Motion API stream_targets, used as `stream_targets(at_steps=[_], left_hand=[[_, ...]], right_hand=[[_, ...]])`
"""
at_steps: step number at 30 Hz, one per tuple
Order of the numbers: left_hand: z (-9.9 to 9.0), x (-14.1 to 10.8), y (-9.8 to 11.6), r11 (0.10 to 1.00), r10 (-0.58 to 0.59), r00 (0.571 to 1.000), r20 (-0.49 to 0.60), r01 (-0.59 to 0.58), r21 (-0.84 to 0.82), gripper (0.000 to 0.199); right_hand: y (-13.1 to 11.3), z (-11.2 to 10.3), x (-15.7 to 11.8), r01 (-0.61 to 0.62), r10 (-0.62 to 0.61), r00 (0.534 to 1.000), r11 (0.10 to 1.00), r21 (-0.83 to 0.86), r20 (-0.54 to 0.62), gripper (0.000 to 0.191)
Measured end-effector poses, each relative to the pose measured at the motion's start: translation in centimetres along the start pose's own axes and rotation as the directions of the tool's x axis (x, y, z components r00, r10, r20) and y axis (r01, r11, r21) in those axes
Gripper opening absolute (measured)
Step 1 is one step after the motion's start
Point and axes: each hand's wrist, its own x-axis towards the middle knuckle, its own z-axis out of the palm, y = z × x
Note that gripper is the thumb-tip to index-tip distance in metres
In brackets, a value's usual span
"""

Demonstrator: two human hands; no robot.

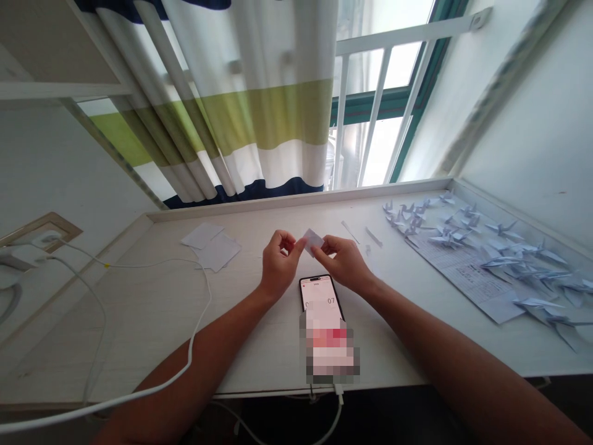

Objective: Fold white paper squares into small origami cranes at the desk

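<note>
A small folded piece of white paper (314, 238) is held up above the desk, between both hands. My left hand (280, 262) pinches its left corner with thumb and forefinger, the other fingers curled. On the right side, my right hand (341, 258) grips the paper's lower right edge between thumb and fingers. Just below the hands lies a phone (319, 293) with a lit screen, its lower part blurred out. White paper sheets (218, 252) lie flat to the left of my left hand. Many folded paper cranes (451, 235) stand at the right.
Thin paper strips (373, 236) lie beyond my right hand. A printed sheet (467, 275) is under some cranes. A white cable (207, 296) crosses the desk at left and passes over my left forearm. The white desk (250, 337) has a raised back edge.
</note>
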Motion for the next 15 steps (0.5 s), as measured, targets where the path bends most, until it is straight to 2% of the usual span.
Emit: stream_targets(at_steps=[3, 6, 11, 13, 15], left_hand=[[0.06, -0.11, -0.11, 0.998, -0.06, 0.985, 0.161, 0.062, -0.009, 0.027], [0.24, -0.43, 0.06, 0.998, -0.027, 0.95, 0.311, 0.044, -0.049, 0.033], [-0.05, -0.36, 0.41, 0.996, 0.092, 0.889, 0.449, -0.089, -0.027, 0.029], [-0.25, -0.12, 0.2, 0.993, 0.117, 0.868, 0.483, -0.107, -0.048, 0.029], [-0.34, 0.11, -0.23, 0.993, 0.119, 0.864, 0.49, -0.095, -0.074, 0.029]], right_hand=[[0.11, -0.37, 0.14, 0.082, -0.092, 0.992, 0.99, -0.112, -0.083, 0.026], [0.18, -0.42, 0.18, 0.105, -0.115, 0.989, 0.988, -0.11, -0.096, 0.025], [0.35, -0.22, 0.21, 0.053, -0.054, 0.998, 0.997, 0.05, 0.021, 0.036], [0.35, -0.28, 0.21, 0.043, -0.048, 0.997, 0.996, 0.081, 0.061, 0.043], [0.31, -0.44, 0.2, 0.053, -0.067, 0.991, 0.991, 0.122, 0.114, 0.049]])
